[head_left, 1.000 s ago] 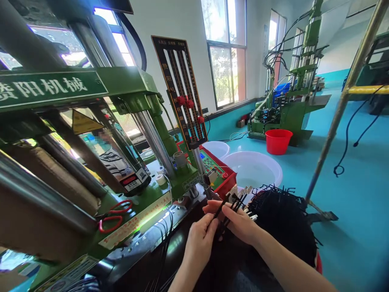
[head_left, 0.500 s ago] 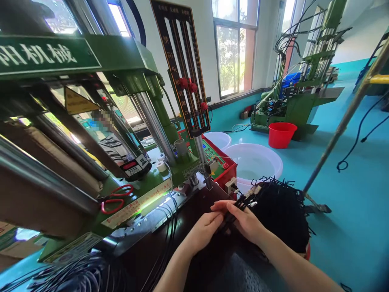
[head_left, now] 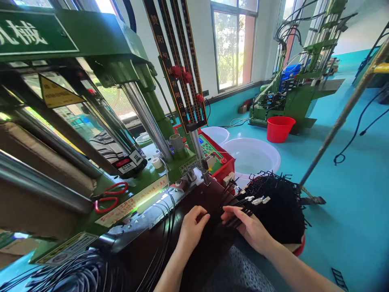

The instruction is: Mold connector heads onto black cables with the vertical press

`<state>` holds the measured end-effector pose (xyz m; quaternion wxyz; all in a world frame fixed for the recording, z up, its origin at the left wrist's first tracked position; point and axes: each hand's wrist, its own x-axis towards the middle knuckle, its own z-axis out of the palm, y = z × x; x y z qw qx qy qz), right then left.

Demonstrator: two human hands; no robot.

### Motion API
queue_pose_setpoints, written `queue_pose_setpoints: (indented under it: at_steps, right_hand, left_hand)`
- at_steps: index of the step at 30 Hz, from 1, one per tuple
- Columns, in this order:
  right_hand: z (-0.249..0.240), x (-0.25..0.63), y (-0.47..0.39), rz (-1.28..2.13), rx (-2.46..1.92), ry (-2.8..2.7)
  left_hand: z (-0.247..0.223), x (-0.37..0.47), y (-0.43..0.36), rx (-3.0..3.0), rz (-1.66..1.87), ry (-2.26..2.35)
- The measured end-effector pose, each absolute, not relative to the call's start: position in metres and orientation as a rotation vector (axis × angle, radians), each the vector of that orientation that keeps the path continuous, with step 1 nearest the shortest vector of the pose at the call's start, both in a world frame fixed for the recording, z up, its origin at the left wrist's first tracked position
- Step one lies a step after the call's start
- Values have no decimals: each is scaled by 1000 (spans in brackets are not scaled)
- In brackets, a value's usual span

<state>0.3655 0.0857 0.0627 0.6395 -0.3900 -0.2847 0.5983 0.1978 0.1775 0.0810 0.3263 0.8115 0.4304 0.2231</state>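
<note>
Two bare hands work above a dark brown table (head_left: 209, 194), well in front of the person's body; the right hand (head_left: 251, 229) is closed in a narrow grip around several thin black cables (head_left: 235, 222), which lie between the thumb and the fingers; near this hand, on its far side, are small white connectors (head_left: 258, 200), but I cannot tell if every one of them belongs to the held cables; the left hand (head_left: 194, 225) is apart from the right one, with its fingers curled and the thumb near to the forefinger; I cannot tell whether something thin is inside it.

Just beyond the right hand is a big heap of black pieces (head_left: 276, 211), with many small ends at its top; to the left, some black wires (head_left: 170, 219) hang over the table edge beside the green press (head_left: 179, 162), and a coil of black cable (head_left: 82, 271) lies lower; scissors with red handles (head_left: 111, 198) rest on the press; behind it one sees a striped sleeve (head_left: 105, 146) of another person; a red control box (head_left: 223, 168) stands near a white basin (head_left: 255, 156).
</note>
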Motion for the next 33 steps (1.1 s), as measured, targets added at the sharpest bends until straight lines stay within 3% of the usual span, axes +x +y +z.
queue_pose_setpoints:
  at_steps: [4,10,14,21,27,33]
  right_hand:
    - [78,363,102,1258,-910,-686]
    - [87,375,107,996,-1402,-1076]
    - [92,377,104,1042,-1119,-1068]
    - [110,355,105,1451,-737,-1106]
    - [107,319,96,1684,-645,-1547]
    - [106,323,125,1826,-576,-1013]
  left_hand:
    - [89,194,164,2341,756,1164]
    - [86,198,154,2295,886,1201]
    - [88,201,145,2179,698,1107]
    - [113,172,114,1549,115,682]
    - [88,179,87,1017,398,385]
    - [54,206,70,592,690,485]
